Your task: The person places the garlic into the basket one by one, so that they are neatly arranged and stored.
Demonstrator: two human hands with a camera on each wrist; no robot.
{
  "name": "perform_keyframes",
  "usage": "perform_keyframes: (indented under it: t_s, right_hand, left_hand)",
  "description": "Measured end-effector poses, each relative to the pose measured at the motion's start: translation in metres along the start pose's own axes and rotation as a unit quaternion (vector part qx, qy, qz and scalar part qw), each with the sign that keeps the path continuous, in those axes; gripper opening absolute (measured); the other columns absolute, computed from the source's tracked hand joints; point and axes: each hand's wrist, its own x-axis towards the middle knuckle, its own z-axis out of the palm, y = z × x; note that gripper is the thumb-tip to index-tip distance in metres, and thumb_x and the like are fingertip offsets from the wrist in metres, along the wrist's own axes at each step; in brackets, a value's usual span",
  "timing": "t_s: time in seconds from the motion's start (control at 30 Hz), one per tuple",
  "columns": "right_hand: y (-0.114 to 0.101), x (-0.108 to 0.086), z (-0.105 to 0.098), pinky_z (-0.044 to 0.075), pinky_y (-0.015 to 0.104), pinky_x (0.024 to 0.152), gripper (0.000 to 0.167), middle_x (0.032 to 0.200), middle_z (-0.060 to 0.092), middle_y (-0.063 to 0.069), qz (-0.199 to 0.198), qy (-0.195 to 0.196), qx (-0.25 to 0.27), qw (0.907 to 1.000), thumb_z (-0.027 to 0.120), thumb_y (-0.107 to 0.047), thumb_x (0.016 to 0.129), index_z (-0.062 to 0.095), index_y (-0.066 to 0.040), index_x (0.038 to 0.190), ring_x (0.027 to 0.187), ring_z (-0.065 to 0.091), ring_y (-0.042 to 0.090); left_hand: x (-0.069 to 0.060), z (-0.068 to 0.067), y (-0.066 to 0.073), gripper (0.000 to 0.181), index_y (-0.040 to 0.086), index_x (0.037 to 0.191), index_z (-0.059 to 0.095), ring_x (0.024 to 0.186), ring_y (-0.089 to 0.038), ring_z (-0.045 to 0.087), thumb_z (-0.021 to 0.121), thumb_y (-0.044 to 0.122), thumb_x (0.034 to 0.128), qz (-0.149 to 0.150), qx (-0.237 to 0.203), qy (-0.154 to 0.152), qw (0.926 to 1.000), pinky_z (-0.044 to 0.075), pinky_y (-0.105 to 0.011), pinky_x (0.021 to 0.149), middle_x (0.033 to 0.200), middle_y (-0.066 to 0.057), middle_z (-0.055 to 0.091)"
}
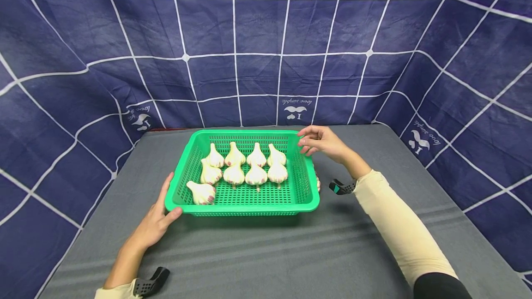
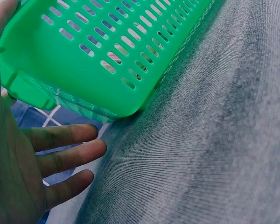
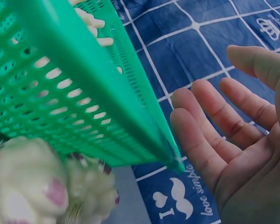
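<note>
A green plastic basket [image 1: 249,208] holds several white, purple-streaked garlic bulbs [image 1: 256,175]. They lie in two rows toward the back, with one at the front left. My left hand [image 1: 154,225] is at the basket's front left corner and pinches the rim between thumb and index finger. Its other fingers [image 2: 70,158] stretch out free below the rim. By the far right corner, my right hand [image 1: 326,143] hovers with loosely bent fingers [image 3: 196,144] and nothing in them. More garlic bulbs [image 3: 28,182] sit outside the basket, low beside its right wall, mostly hidden from the head view.
A grey cloth [image 1: 266,262] covers the table. Behind and along both sides hangs a dark blue curtain [image 1: 262,77] with white grid lines. Some red edging [image 1: 166,129] shows at the table's back left.
</note>
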Motion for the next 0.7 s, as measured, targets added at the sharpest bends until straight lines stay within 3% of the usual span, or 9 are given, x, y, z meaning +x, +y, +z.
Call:
perform_keyframes:
  t_s: [0.1, 0.23, 0.53, 0.7]
  right_hand:
    - [0.003, -0.005, -0.004, 0.057, 0.043, 0.069, 0.037, 0.102, 0.064, 0.033, -0.002, 0.005, 0.001, 1.0, 0.058, -0.001, 0.097, 0.047, 0.021, 0.125, 0.076, 0.069, 0.023]
    - [0.008, -0.01, -0.01, 0.056, 0.044, 0.069, 0.036, 0.099, 0.068, 0.025, 0.001, 0.022, -0.002, 0.9998, 0.06, -0.004, 0.096, 0.051, 0.018, 0.123, 0.076, 0.069, 0.021]
    - [0.023, -0.018, -0.019, 0.055, 0.034, 0.065, 0.025, 0.097, 0.067, 0.024, 0.005, 0.06, 0.001, 0.9982, 0.064, -0.007, 0.095, 0.058, 0.007, 0.115, 0.076, 0.066, 0.019]
    - [0.036, -0.026, -0.022, 0.055, 0.033, 0.064, 0.017, 0.091, 0.068, 0.013, 0.012, 0.066, 0.005, 0.9977, 0.065, -0.007, 0.094, 0.06, 0.002, 0.109, 0.076, 0.066, 0.02]
  left_hand:
    - [0.0, 0.0, 0.0, 0.086, 0.023, 0.161, 0.004, 0.128, 0.012, 0.026, 0.061, 0.022, 0.0955, 0.001, -0.003, 0.0, 1.0, 0.02, -0.006, 0.099, 0.151, -0.033, 0.031]
    - [0.0, 0.0, 0.001, 0.086, 0.021, 0.161, 0.004, 0.129, 0.012, 0.025, 0.061, 0.021, 0.0953, 0.005, -0.005, 0.0, 1.0, 0.02, -0.006, 0.099, 0.151, -0.033, 0.03]
    - [0.0, -0.001, 0.003, 0.087, 0.023, 0.161, 0.004, 0.13, 0.012, 0.025, 0.061, 0.021, 0.0955, 0.0, -0.002, 0.0, 1.0, 0.019, -0.007, 0.099, 0.152, -0.032, 0.03]
    - [-0.001, -0.001, 0.002, 0.087, 0.025, 0.161, 0.003, 0.129, 0.011, 0.026, 0.061, 0.021, 0.0956, -0.004, 0.002, -0.001, 1.0, 0.02, -0.007, 0.098, 0.151, -0.032, 0.032]
